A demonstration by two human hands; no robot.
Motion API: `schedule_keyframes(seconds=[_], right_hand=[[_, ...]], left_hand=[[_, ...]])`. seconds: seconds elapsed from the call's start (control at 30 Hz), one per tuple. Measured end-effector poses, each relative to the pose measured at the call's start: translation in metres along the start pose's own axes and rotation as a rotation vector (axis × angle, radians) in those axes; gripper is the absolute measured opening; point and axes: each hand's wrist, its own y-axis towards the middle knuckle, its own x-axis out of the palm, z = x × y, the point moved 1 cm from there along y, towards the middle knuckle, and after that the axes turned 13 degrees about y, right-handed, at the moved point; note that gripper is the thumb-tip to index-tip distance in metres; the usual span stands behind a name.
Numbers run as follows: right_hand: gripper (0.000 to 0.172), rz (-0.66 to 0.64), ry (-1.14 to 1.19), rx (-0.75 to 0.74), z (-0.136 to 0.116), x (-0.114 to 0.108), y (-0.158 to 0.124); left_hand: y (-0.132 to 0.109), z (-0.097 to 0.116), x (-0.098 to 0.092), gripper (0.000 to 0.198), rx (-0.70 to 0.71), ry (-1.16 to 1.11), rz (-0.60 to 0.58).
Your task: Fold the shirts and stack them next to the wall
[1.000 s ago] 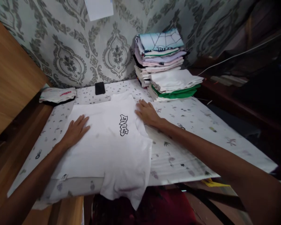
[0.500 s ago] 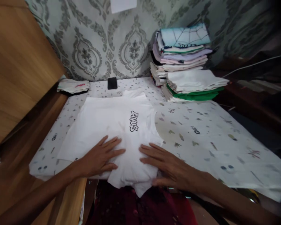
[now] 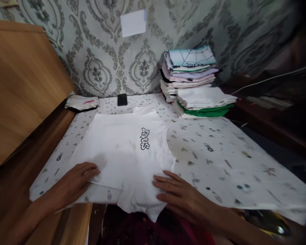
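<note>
A white T-shirt (image 3: 112,143) with black outlined lettering lies spread on the patterned cloth, its neckline to the right and its hem to the left. One sleeve hangs over the table's near edge. My left hand (image 3: 78,180) rests near the shirt's near hem corner, fingers close together and slightly bent, with no cloth visibly gripped. On the near shoulder and sleeve, my right hand (image 3: 178,192) lies with its fingers stretched out and a little apart.
A tall pile of folded clothes (image 3: 188,73) stands at the back right, with a lower folded stack (image 3: 206,98) in front. A small folded pile (image 3: 81,102) and a black flat object (image 3: 122,99) lie along the back. A wooden panel (image 3: 22,85) rises on the left.
My left hand has slid left across the shirt, from its middle to near the hem corner. My right hand stays at the near shoulder. The view has tilted up slightly.
</note>
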Motion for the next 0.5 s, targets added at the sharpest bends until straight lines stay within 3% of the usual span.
schedule_keyframes(seconds=[0.13,0.27,0.37,0.43,0.5], right_hand=[[0.021,0.055,-0.009,0.020,-0.005,0.003,0.000],[0.023,0.106,0.121,0.090,-0.007,-0.004,0.000],[0.020,0.137,0.399,0.277,0.004,-0.025,0.015],[0.022,0.214,0.629,0.446,0.022,-0.041,0.036],[0.024,0.462,0.804,0.655,0.046,-0.054,0.058]], left_hand=[[-0.014,-0.022,0.013,0.047,-0.123,0.050,0.026],[-0.014,-0.039,0.004,0.029,-0.270,-0.159,0.042],[0.005,-0.056,-0.015,0.031,-0.385,-0.405,-0.080],[0.027,-0.070,-0.025,0.037,-0.473,-0.493,-0.086],[0.051,-0.084,-0.028,0.043,-0.563,-0.520,-0.020]])
